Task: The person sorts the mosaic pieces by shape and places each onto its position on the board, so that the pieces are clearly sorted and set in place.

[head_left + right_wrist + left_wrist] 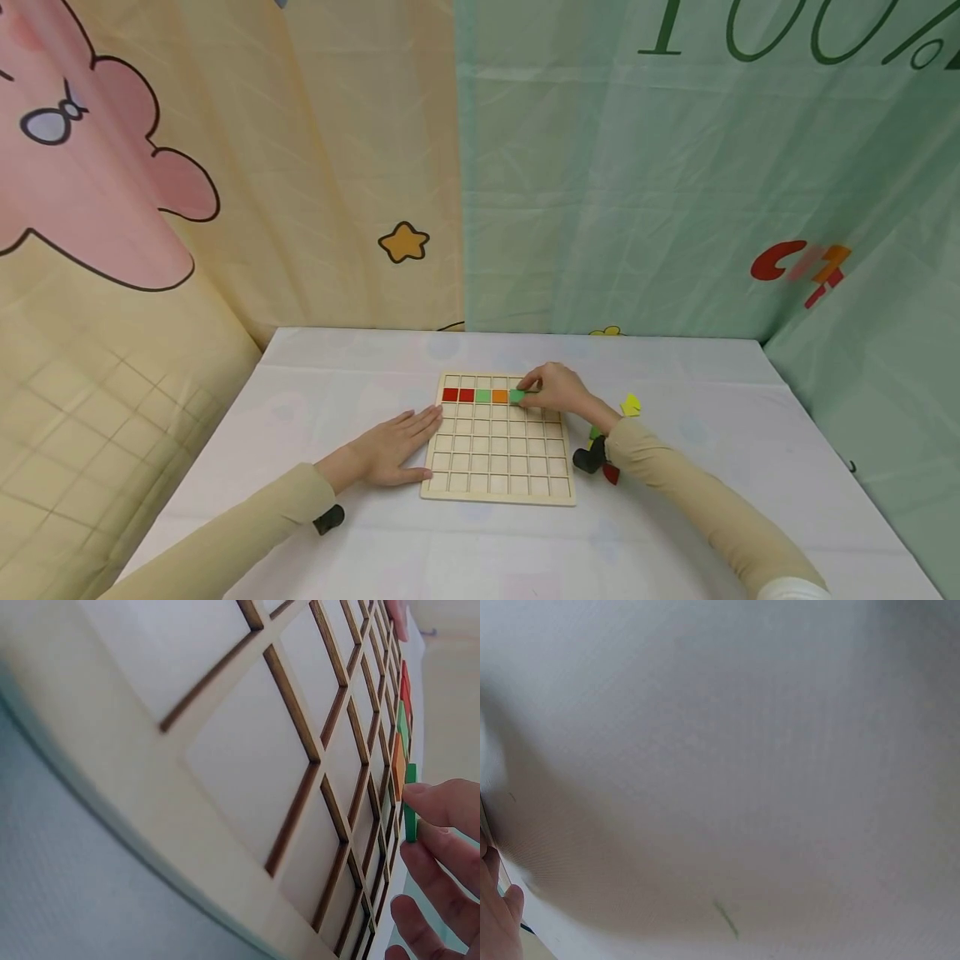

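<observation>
A light wooden grid board (pixel 498 502) lies on the table. Along its second row from the far edge sit two red tiles (pixel 458 395), a light green tile (pixel 483 396) and an orange tile (pixel 500 396). My right hand (pixel 558 388) pinches a green tile (pixel 410 814) between thumb and fingers, just right of the orange one and tilted on edge in the right wrist view. Flat on the table, my left hand (pixel 397 447) has its fingertips at the board's left edge. Only part of that hand shows in the left wrist view.
To the board's right, partly behind the right forearm, lie yellow pieces (pixel 631 406), a red piece (pixel 611 473) and a bit of green. Black wrist cameras (pixel 328 520) hang by both cuffs. A white cloth covers the table (pixel 360 367), with printed curtains (pixel 337 167) behind.
</observation>
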### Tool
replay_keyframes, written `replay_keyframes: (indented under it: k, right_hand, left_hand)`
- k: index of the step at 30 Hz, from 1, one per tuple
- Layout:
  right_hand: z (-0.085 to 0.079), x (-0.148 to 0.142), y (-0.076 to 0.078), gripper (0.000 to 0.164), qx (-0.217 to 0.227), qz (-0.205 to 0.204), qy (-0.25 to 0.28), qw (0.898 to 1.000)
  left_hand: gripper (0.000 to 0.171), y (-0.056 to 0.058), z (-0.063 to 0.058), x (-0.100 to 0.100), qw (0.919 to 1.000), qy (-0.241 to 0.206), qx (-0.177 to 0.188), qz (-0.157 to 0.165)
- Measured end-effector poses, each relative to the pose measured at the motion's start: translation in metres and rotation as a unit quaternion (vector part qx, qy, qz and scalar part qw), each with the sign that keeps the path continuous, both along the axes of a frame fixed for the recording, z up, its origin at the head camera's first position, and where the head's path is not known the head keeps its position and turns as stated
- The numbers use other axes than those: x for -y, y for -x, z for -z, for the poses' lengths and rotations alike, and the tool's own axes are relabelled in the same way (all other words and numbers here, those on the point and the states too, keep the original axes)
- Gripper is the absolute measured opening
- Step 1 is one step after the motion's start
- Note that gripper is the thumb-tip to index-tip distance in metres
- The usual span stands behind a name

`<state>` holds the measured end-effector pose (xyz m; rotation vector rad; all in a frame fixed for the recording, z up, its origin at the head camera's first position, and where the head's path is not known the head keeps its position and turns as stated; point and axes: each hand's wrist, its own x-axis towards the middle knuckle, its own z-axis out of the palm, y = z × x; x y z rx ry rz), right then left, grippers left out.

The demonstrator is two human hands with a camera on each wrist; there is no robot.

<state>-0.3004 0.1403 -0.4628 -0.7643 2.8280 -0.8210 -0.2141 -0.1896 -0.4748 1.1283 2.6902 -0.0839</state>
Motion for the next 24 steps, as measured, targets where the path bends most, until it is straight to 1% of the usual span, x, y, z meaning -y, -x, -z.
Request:
replay_keyframes:
  k: [6, 11, 17, 24]
  right_hand:
    - [0.0018, 0.0011, 0.0007, 0.021, -0.012, -0.005, -0.001, 1.000]
    - [0.0022, 0.0016, 0.0012, 0.021, -0.014, 0.001, 0.000, 1.000]
    - [0.0033, 0.0009, 0.0016, 0.021, -0.011, 0.001, 0.000, 1.000]
    - [0.0084, -0.0003, 0.0047, 0.022, -0.007, 0.005, -0.001, 1.000]
  left_hand:
    - [0.086, 0.0003, 0.0005, -0.0001, 1.0000, -0.001, -0.003, 0.002]
    - [0.085, 0.0005, 0.0010, 0.0002, 1.0000, -0.004, -0.003, 0.001]
    - [0.086, 0.0009, 0.0020, 0.0008, 1.0000, -0.005, -0.003, 0.003]
    - [0.085, 0.0006, 0.0015, 0.0006, 1.0000, -0.003, -0.003, 0.001]
